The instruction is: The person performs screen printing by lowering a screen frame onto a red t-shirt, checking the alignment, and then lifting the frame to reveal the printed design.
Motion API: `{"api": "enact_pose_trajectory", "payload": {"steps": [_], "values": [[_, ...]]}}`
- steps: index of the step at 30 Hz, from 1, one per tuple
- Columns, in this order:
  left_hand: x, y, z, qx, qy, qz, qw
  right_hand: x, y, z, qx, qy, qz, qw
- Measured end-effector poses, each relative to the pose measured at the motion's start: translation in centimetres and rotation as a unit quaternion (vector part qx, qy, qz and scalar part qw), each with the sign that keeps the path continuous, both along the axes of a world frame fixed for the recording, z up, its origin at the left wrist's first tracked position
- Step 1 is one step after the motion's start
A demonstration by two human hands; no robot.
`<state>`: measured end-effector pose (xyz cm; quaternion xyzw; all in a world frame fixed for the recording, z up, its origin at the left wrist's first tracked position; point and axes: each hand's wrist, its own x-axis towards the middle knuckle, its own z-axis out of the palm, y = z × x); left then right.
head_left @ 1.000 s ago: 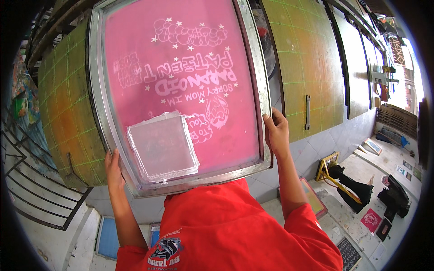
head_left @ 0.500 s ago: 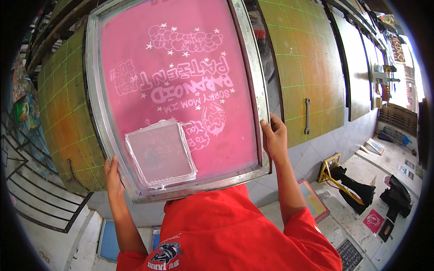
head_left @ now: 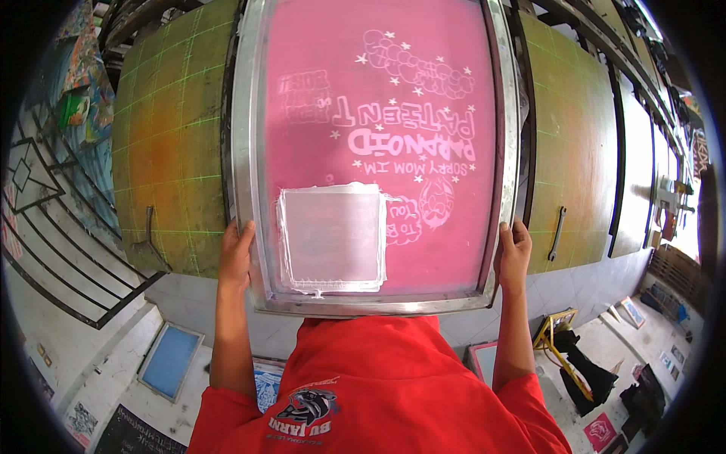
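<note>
A large screen-printing frame (head_left: pixel 502 136) with metal edges and pink mesh stands before me, its near end close to my red shirt. Pale stencil lettering, stars and small drawings show on the mesh. A grey square patch (head_left: pixel 333 234) with rough whitish tape edges covers the mesh's near left part. My left hand (head_left: pixel 236 256) is closed around the frame's left side, near its lower corner. On the opposite side my right hand (head_left: pixel 515 256) grips the other edge, thumb on top. The fingers under the frame are hidden on both sides.
Greenish boards with bright grid lines lie on both sides, left (head_left: pixel 174 144) and right (head_left: pixel 571 144). A wrench (head_left: pixel 558 233) rests on the right board, a forked metal tool (head_left: pixel 151 240) on the left one. Black metal railing (head_left: pixel 83 303) stands far left. A blue-meshed frame (head_left: pixel 171 362) lies below.
The frame, tilted before, now sits straight in view and further right. The surroundings have turned with my view. Both hands keep their grip on its sides.
</note>
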<state>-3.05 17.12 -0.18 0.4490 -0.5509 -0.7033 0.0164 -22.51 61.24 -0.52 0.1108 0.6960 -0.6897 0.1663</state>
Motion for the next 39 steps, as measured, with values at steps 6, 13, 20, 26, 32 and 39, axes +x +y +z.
{"api": "enact_pose_trajectory", "payload": {"steps": [6, 13, 20, 26, 32, 39], "values": [[-0.3, 0.3, 0.4, 0.008, 0.012, 0.011, 1.000, 0.0, 0.0, 0.0, -0.007, 0.007, 0.009, 1.000], [0.5, -0.3, -0.7, -0.010, 0.009, -0.003, 1.000, 0.0, -0.5, 0.4, 0.007, 0.002, 0.019, 1.000], [0.4, -0.1, -0.9, -0.021, 0.014, -0.002, 1.000, -0.1, 0.1, -0.1, 0.013, 0.004, 0.004, 1.000], [0.3, -0.1, -0.7, -0.020, 0.006, 0.003, 1.000, -0.2, -0.1, 0.2, -0.041, -0.037, -0.020, 0.998], [1.1, -1.0, -1.5, -0.020, -0.010, 0.002, 1.000, -0.2, -0.4, 0.7, -0.042, -0.044, -0.024, 0.998], [0.7, -0.7, -0.7, -0.032, -0.027, 0.000, 0.999, -0.5, -0.4, 1.1, -0.003, -0.043, -0.011, 0.999]]}}
